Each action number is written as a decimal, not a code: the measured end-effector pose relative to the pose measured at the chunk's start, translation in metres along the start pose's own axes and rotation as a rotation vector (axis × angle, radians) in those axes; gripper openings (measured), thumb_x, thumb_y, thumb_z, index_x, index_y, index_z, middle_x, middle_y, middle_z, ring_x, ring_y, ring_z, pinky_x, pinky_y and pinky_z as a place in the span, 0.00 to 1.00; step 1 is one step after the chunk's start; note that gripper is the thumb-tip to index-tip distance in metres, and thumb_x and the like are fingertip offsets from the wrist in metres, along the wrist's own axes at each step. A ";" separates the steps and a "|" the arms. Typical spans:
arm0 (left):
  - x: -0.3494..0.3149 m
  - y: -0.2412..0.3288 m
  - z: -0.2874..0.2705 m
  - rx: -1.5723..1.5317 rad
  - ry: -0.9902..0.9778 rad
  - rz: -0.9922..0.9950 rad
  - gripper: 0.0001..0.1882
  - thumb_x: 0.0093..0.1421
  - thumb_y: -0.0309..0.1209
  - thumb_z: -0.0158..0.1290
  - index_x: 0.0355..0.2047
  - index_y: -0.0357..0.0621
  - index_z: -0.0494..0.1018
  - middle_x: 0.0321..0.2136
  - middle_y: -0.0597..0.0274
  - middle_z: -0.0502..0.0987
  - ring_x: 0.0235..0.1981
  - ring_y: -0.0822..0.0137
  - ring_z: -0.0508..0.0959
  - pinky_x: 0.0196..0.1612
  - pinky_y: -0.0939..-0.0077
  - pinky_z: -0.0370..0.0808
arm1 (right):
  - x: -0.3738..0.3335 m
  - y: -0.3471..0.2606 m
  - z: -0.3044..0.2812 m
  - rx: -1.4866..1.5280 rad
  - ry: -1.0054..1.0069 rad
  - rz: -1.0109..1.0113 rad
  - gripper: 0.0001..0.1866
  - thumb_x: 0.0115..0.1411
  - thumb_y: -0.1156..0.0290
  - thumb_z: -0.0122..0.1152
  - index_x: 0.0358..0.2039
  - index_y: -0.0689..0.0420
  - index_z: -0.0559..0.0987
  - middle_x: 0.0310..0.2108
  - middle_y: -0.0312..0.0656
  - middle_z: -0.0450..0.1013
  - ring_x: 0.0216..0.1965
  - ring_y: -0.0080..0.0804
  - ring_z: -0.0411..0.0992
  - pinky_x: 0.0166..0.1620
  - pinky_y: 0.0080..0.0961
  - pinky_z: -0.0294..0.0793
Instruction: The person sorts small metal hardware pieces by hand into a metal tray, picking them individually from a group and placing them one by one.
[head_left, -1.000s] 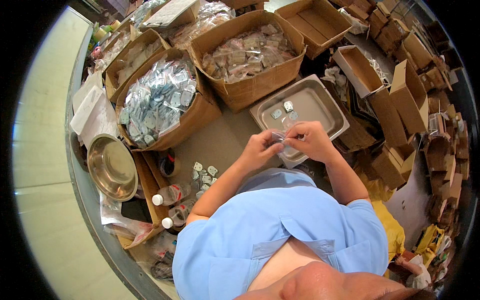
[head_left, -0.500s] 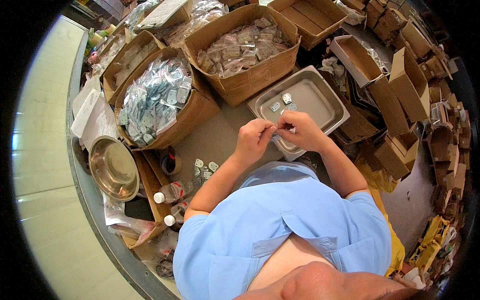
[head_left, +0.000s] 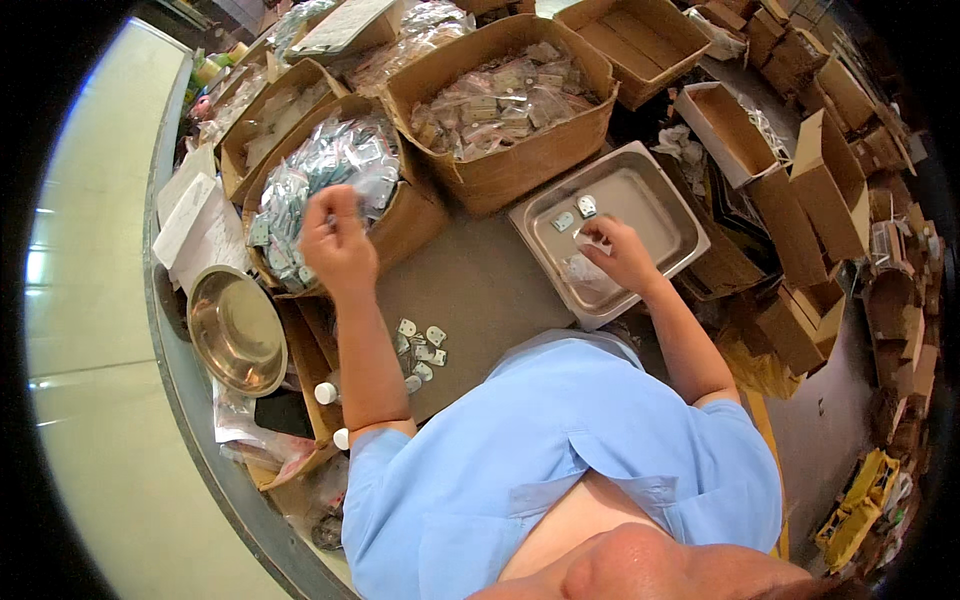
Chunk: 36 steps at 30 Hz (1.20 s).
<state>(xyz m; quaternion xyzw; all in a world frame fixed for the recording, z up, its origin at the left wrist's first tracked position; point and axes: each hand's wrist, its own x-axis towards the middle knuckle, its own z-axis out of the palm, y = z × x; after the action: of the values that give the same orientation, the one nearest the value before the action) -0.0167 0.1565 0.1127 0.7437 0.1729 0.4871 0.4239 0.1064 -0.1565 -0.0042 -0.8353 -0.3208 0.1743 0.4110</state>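
My left hand [head_left: 340, 240], raised and bent at the fingers, hangs over the near right edge of a cardboard box heaped with clear bags of metal plates [head_left: 290, 195]. Motion blurs its fingertips, so I cannot tell whether a bag is in them. My right hand [head_left: 622, 258] reaches into a shallow steel tray [head_left: 665, 190], fingers curled down and drawn together. Whatever they hold is hidden. Two small silvery plates with holes, one plate [head_left: 563, 221] and another plate [head_left: 586, 206], lie beyond its fingertips. Clear plastic bags [head_left: 590, 272] lie under that hand.
Loose metal plates [head_left: 422, 350] lie on the brown work surface [head_left: 480, 270] near my left arm. A larger carton of bagged parts [head_left: 500, 165] stands behind. At left are a round steel bowl [head_left: 237, 330] and a white bottle cap [head_left: 326, 393]. Cartons [head_left: 830, 180] crowd the right.
My hands, together over the tray's near left corner before, have parted. The left has swung left to the box of bagged plates; the right has moved further into the tray. The view has shifted slightly.
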 end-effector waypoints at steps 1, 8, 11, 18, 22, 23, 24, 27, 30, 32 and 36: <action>-0.009 0.005 0.007 0.074 -0.098 0.012 0.12 0.61 0.36 0.52 0.28 0.39 0.74 0.20 0.68 0.73 0.20 0.78 0.68 0.23 0.83 0.65 | 0.003 -0.019 0.001 0.056 0.143 -0.170 0.16 0.48 0.73 0.65 0.39 0.59 0.75 0.36 0.45 0.72 0.37 0.39 0.71 0.39 0.30 0.71; -0.091 0.013 0.057 -0.175 -0.595 -0.175 0.07 0.58 0.28 0.53 0.27 0.35 0.74 0.20 0.58 0.74 0.20 0.71 0.71 0.25 0.77 0.68 | 0.021 -0.097 0.000 0.055 0.236 -0.557 0.16 0.47 0.73 0.66 0.37 0.58 0.73 0.35 0.44 0.70 0.38 0.40 0.70 0.41 0.33 0.69; -0.101 0.023 0.064 -0.167 -0.638 -0.086 0.07 0.59 0.28 0.52 0.28 0.36 0.73 0.19 0.65 0.72 0.21 0.77 0.68 0.24 0.81 0.66 | 0.019 -0.087 -0.003 -0.015 0.055 -0.485 0.10 0.46 0.76 0.64 0.30 0.58 0.73 0.31 0.43 0.71 0.36 0.40 0.70 0.39 0.32 0.69; -0.093 0.028 0.058 -0.120 -0.666 0.030 0.07 0.58 0.28 0.53 0.27 0.35 0.73 0.19 0.61 0.73 0.21 0.76 0.69 0.25 0.81 0.67 | 0.009 -0.083 -0.008 0.039 0.163 -0.579 0.06 0.48 0.75 0.60 0.26 0.58 0.72 0.26 0.41 0.69 0.31 0.40 0.69 0.38 0.32 0.65; -0.077 0.021 0.045 -0.103 -0.575 -0.064 0.08 0.58 0.29 0.53 0.27 0.37 0.74 0.21 0.60 0.75 0.20 0.71 0.72 0.23 0.77 0.68 | 0.006 -0.061 -0.014 0.190 0.119 -0.462 0.06 0.48 0.78 0.60 0.27 0.60 0.72 0.27 0.42 0.69 0.31 0.38 0.69 0.36 0.29 0.68; -0.069 0.015 0.040 -0.079 -0.504 -0.064 0.09 0.59 0.31 0.53 0.27 0.37 0.74 0.20 0.63 0.75 0.20 0.74 0.71 0.23 0.79 0.67 | 0.006 -0.048 -0.014 0.226 0.101 -0.381 0.06 0.49 0.75 0.59 0.28 0.60 0.72 0.27 0.44 0.70 0.32 0.40 0.70 0.36 0.31 0.69; -0.055 0.007 0.030 -0.116 -0.444 -0.152 0.10 0.59 0.35 0.54 0.26 0.41 0.75 0.21 0.68 0.74 0.21 0.78 0.70 0.22 0.81 0.66 | 0.006 -0.034 -0.017 0.227 0.103 -0.377 0.06 0.49 0.75 0.59 0.28 0.60 0.72 0.27 0.44 0.70 0.32 0.40 0.70 0.36 0.31 0.69; -0.007 0.009 0.003 -0.013 -0.093 -0.010 0.06 0.61 0.32 0.51 0.30 0.44 0.74 0.21 0.69 0.72 0.20 0.80 0.69 0.23 0.89 0.65 | 0.005 0.024 -0.015 -0.027 -0.044 -0.023 0.06 0.49 0.74 0.59 0.30 0.59 0.74 0.31 0.46 0.71 0.34 0.43 0.70 0.38 0.32 0.70; 0.017 0.010 -0.001 -0.133 0.073 0.022 0.08 0.61 0.34 0.53 0.32 0.43 0.75 0.25 0.67 0.75 0.23 0.78 0.70 0.25 0.86 0.66 | -0.003 0.096 0.008 -0.522 -0.159 0.059 0.08 0.48 0.74 0.59 0.32 0.56 0.76 0.36 0.48 0.71 0.36 0.47 0.70 0.40 0.34 0.70; 0.016 0.015 0.008 -0.018 0.112 0.172 0.06 0.59 0.31 0.54 0.32 0.40 0.74 0.23 0.68 0.73 0.23 0.78 0.70 0.27 0.85 0.67 | -0.006 0.127 0.018 -0.525 -0.171 0.094 0.08 0.46 0.75 0.60 0.29 0.55 0.77 0.40 0.48 0.70 0.39 0.48 0.70 0.43 0.34 0.71; -0.040 0.008 0.040 -0.026 -0.342 -0.120 0.10 0.57 0.33 0.56 0.33 0.39 0.74 0.24 0.63 0.74 0.25 0.74 0.72 0.30 0.79 0.70 | -0.004 0.147 0.010 -0.481 -0.264 0.096 0.08 0.46 0.73 0.63 0.30 0.57 0.79 0.34 0.49 0.72 0.40 0.46 0.71 0.42 0.34 0.70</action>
<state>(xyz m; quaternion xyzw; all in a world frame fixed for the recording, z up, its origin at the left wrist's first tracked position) -0.0016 0.1066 0.0899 0.7986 0.1360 0.3299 0.4848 0.1552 -0.2208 -0.1280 -0.8932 -0.3638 0.2197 0.1469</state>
